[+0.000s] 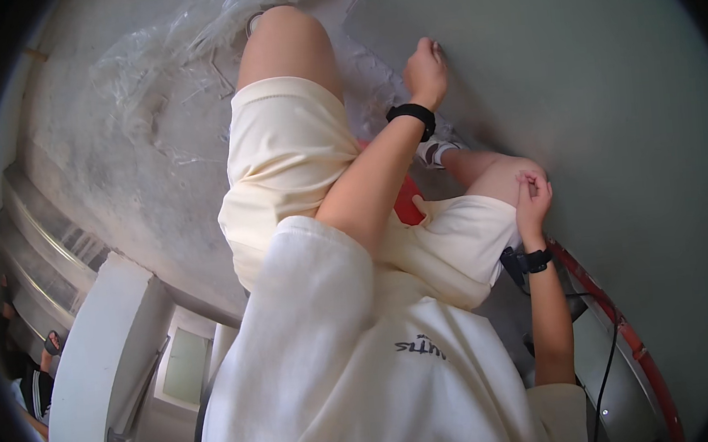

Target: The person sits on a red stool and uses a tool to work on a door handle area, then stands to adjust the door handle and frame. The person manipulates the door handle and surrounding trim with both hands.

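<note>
My left hand (pixel 427 72) reaches forward beside the near edge of a large grey-green flat panel (pixel 600 77). Its fingers are curled in, and whatever they hold, if anything, is hidden. A black band (pixel 413 120) circles that wrist. My right hand (pixel 535 205) rests by my right knee (pixel 508 174), close to the same panel. The fingers there are loosely bent and slightly apart, with nothing seen in them. A black watch-like band (pixel 533 260) is on the right wrist, and a small black device (pixel 512 260) shows beside it.
Crumpled clear plastic sheeting (pixel 191 47) lies on the grey floor (pixel 180 226) ahead. A red curved rail (pixel 620 320) and a black cable (pixel 607 367) are at lower right. Steps (pixel 48 245), a white low wall (pixel 113 331) and another person (pixel 32 383) are at left.
</note>
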`<state>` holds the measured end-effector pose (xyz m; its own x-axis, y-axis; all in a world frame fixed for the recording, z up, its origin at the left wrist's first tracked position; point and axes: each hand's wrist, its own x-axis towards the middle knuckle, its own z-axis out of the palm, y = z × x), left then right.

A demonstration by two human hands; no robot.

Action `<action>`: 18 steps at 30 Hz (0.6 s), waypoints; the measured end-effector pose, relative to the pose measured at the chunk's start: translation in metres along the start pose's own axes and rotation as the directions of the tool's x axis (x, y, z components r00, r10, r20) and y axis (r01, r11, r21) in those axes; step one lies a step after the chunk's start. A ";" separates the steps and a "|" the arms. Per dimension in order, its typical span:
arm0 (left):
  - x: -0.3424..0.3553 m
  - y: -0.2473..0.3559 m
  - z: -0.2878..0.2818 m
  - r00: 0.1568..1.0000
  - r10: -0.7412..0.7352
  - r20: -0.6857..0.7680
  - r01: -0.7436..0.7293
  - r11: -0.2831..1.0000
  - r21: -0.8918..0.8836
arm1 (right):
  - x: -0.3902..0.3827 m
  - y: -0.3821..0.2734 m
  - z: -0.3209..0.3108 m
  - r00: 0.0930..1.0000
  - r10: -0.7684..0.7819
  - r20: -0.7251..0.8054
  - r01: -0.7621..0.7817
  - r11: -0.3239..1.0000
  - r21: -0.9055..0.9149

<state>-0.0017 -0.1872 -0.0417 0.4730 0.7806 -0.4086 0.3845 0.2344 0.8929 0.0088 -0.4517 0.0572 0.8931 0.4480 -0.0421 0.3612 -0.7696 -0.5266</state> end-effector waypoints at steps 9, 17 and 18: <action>-0.004 0.002 0.005 0.999 -0.030 0.027 0.030 1.000 -0.001 | 0.000 0.007 0.001 0.999 0.046 -0.001 -0.046 0.989 0.137; -0.004 -0.002 0.009 0.999 -0.040 0.017 0.040 0.999 -0.008 | 0.000 0.007 0.001 0.996 0.088 0.019 -0.090 0.970 0.226; -0.007 0.003 0.009 0.999 -0.037 0.022 0.037 0.999 -0.008 | 0.000 0.010 0.001 0.997 0.076 0.005 -0.075 0.975 0.207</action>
<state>0.0034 -0.1970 -0.0384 0.4758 0.7586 -0.4452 0.3956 0.2675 0.8786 0.0122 -0.4594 0.0511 0.9166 0.3906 -0.0859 0.2296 -0.6899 -0.6865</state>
